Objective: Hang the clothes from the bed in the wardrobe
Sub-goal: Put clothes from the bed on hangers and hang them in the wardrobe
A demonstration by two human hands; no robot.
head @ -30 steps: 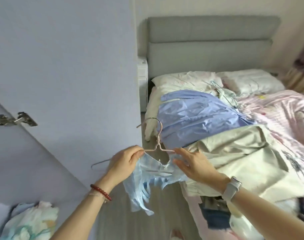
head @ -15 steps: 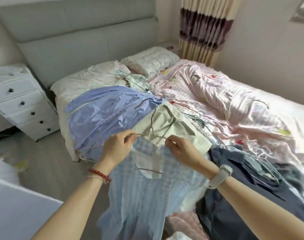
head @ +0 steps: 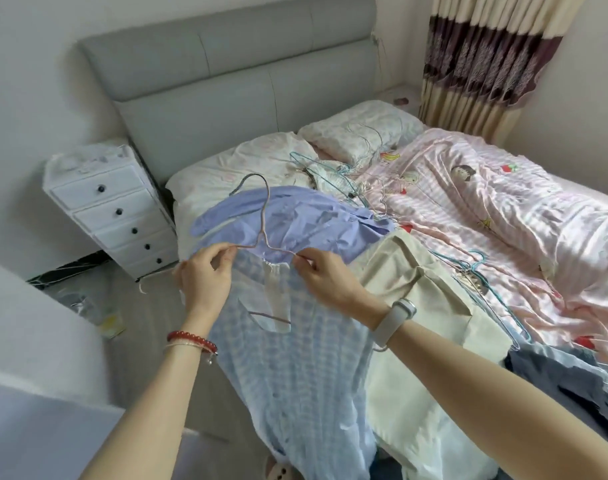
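A light blue checked garment (head: 295,368) hangs in front of me on a pink wire hanger (head: 265,220), hook up. My left hand (head: 205,275) pinches the hanger's left shoulder and the cloth. My right hand (head: 325,282) pinches its right shoulder. On the bed (head: 503,216) behind lie a periwinkle blue shirt (head: 295,223), a beige garment (head: 420,292), and dark grey-blue clothes (head: 569,386) at the right. The wardrobe's inside is not in view.
Several loose wire hangers (head: 333,174) lie tangled on the pink quilt near the pillows (head: 358,129). A white drawer chest (head: 112,209) stands left of the bed. A white panel edge (head: 36,341) fills the lower left. Curtains (head: 479,64) hang at the back right.
The view swung right from the white panel to the bed. The checked garment has unfolded and now hangs long from the hanger, which both hands lifted a little higher.
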